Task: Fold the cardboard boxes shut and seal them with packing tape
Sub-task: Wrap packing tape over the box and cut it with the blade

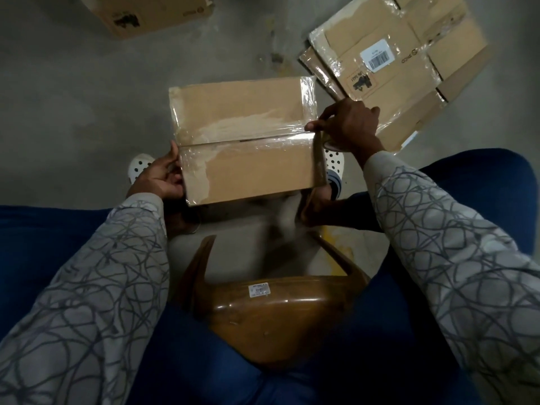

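Dim, greyish indoor light, a little brighter on the concrete floor [87, 112] near the top. Soft white glare on the packing tape [292, 137] across the box [257, 176]. Dark shadow and smeared blur just below the box. Strong wide-angle bending at the edges, sleeves [102, 287] stretched large.

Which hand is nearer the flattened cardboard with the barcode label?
Right. The right hand pinches packing tape at the right edge of the box, close by the flattened cardboard; the left hand grips the box's left edge, the whole box away.
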Available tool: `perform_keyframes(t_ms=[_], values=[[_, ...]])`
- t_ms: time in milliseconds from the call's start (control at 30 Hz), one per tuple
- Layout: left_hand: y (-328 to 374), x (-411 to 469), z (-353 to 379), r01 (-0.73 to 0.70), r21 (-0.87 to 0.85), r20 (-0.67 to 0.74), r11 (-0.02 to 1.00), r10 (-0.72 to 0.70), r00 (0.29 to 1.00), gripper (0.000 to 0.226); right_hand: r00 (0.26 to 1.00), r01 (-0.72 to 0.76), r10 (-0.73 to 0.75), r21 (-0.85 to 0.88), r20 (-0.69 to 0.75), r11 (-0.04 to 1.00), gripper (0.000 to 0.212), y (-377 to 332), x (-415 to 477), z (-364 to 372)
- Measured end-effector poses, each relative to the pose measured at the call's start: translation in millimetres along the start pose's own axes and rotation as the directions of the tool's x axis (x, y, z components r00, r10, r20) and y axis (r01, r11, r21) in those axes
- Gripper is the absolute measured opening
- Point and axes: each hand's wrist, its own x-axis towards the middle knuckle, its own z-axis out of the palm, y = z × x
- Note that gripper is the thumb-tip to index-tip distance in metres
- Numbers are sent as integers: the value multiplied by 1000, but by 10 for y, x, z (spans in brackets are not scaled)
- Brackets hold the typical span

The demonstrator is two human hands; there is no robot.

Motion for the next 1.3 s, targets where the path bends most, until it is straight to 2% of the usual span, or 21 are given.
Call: perform_keyframes(t_ms=[133, 200, 300, 400, 433, 533, 567, 600, 667, 700, 733, 800, 833, 900, 967, 1067, 1133, 1167, 1233, 1300], values=[[-231, -110, 177, -166, 18, 0, 986, 166, 986, 62, 1000, -26, 26, 36, 4, 999, 61, 2, 5, 14], [-332, -125, 193, -191, -16, -13, 981, 191, 982, 70, 999, -38, 38, 60, 3, 997, 60, 5, -9, 14], [-263, -82, 169, -202, -34, 2, 979, 202, 979, 72, 999, -43, 45, 97, -19, 994, 59, 31, -23, 18], [-127, 23, 83, -192, -129, 11, 973, 195, 981, 75, 998, -45, 49, 119, -33, 992, 58, 1, -37, 22], [-120, 30, 86, -202, -136, 4, 970, 204, 979, 73, 998, -48, 53, 117, -36, 992, 58, -10, -42, 25], [-180, -85, 218, -331, -162, -96, 929, 319, 943, 21, 997, -57, 63, 102, -52, 993, 59, 9, -47, 52], [-219, -119, 281, -355, -150, -161, 923, 332, 930, 14, 996, -57, 63, 97, -60, 994, 60, 13, -46, 68], [-273, -173, 347, -363, -111, -260, 925, 326, 909, 12, 996, -58, 64, 93, -69, 994, 60, 12, -48, 80], [-348, -238, 382, -417, -18, -437, 909, 368, 821, 27, 995, -65, 71, 80, -76, 995, 59, -3, -57, 98], [-376, -234, 393, -444, -9, -468, 896, 388, 794, 26, 994, -68, 73, 70, -81, 995, 58, -5, -62, 111], [-396, -243, 405, -464, 4, -457, 886, 415, 787, 21, 994, -66, 71, 59, -87, 996, 57, -1, -68, 122], [-396, -251, 421, -502, 58, -393, 863, 482, 783, 29, 992, -61, 67, 57, -105, 997, 56, 21, -82, 141], [-384, -253, 426, -484, 116, -383, 867, 489, 784, 32, 992, -57, 64, 63, -112, 996, 56, 27, -92, 145], [-332, -210, 405, -423, 321, -430, 848, 528, 733, 18, 992, -44, 53, 76, -119, 996, 55, 31, -105, 151], [-244, -124, 333, -361, 451, -515, 816, 568, 642, 14, 993, -31, 41, 82, -112, 996, 54, 17, -113, 152], [-175, -11, 242, -346, 518, -617, 782, 622, 482, 29, 992, -11, 22, 95, -121, 995, 54, 9, -115, 171], [-244, -237, 461, -410, 607, -553, 681, 733, 397, 31, 992, -6, 21, 112, -128, 994, 53, 15, -107, 190], [-295, -296, 571, -451, 653, -467, 608, 793, 392, 31, 992, -6, 21, 119, -128, 993, 53, 19, -103, 196], [-412, -316, 725, -480, 736, -269, 477, 857, 440, 32, 991, -5, 21, 124, -130, 992, 54, 24, -94, 202], [-453, -234, 743, -448, 780, -182, 437, 843, 506, 36, 991, -8, 24, 117, -133, 993, 54, 29, -86, 204]])
